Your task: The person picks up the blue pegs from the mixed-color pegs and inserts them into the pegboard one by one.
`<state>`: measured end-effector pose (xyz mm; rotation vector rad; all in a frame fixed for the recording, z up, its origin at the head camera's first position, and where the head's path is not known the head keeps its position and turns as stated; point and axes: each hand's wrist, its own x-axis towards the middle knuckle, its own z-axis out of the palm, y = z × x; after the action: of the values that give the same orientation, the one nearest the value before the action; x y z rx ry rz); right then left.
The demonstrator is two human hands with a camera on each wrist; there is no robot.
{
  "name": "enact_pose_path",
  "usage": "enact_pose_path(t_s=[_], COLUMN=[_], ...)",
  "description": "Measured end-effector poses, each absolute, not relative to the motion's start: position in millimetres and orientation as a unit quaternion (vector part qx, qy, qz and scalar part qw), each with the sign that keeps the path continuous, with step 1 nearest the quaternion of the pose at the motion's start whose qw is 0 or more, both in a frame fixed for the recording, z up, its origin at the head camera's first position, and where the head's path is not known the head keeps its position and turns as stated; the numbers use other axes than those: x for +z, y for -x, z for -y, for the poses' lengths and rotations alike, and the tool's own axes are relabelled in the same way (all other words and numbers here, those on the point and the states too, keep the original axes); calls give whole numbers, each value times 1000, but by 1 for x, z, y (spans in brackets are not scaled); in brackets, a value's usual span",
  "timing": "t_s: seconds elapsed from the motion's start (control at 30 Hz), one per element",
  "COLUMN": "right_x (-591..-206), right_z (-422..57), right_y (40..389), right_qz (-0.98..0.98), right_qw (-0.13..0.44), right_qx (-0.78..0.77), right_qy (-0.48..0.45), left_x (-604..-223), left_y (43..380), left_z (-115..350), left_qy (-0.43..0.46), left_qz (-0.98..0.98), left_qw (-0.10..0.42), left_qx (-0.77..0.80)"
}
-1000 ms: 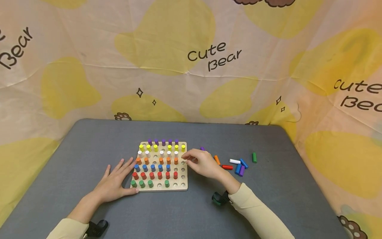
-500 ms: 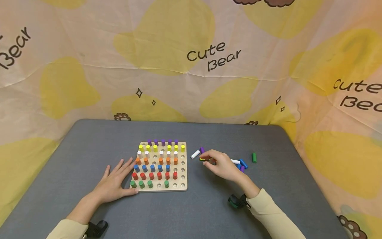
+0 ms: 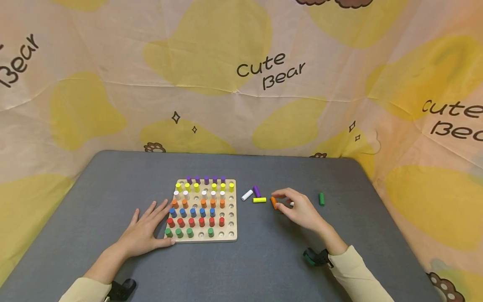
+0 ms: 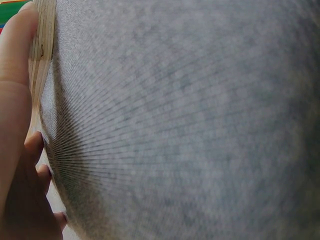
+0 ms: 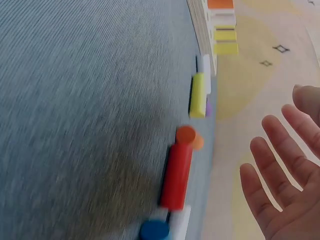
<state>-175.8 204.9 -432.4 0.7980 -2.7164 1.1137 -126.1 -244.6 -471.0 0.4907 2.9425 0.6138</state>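
A wooden pegboard (image 3: 234,209) on the table holds rows of coloured pegs. My left hand (image 3: 141,233) lies with spread fingers along its left side, the thumb touching the near left corner. To the right, my right hand (image 3: 299,209) hovers over loose pegs, thumb and fingers apart around an orange peg (image 3: 273,203). Nothing is between the fingers in the right wrist view, where the right hand (image 5: 292,185) appears raised above the pegs. Below it lie a red peg (image 5: 176,175) and a blue peg (image 5: 154,230); in the head view the hand mostly hides them.
Between board and right hand lie a white peg (image 3: 247,195), a purple peg (image 3: 257,191) and a yellow peg (image 3: 259,200). A green peg (image 3: 321,199) lies farther right. Behind the grey table (image 3: 226,272) hangs a printed cloth (image 3: 211,50).
My right hand has moved right, from the board's right edge past the yellow peg to the orange peg. The white, purple and yellow pegs are now uncovered. The left hand stays put.
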Motion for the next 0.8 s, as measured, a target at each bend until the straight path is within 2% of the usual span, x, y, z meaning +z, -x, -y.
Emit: enact_pose_path(t_s=[0.27,0.8], right_x=[-438,-454], right_z=[-227,-265], right_y=[169,163], right_qz=[910,935], right_qw=[57,93], right_qx=[355,304], right_qy=[-206,-159], left_x=[-471,-470], left_y=[126,126], left_z=[244,244], left_qy=[-159,-155], left_qz=[-965,-965], left_qw=[46,56], left_qx=[202,202])
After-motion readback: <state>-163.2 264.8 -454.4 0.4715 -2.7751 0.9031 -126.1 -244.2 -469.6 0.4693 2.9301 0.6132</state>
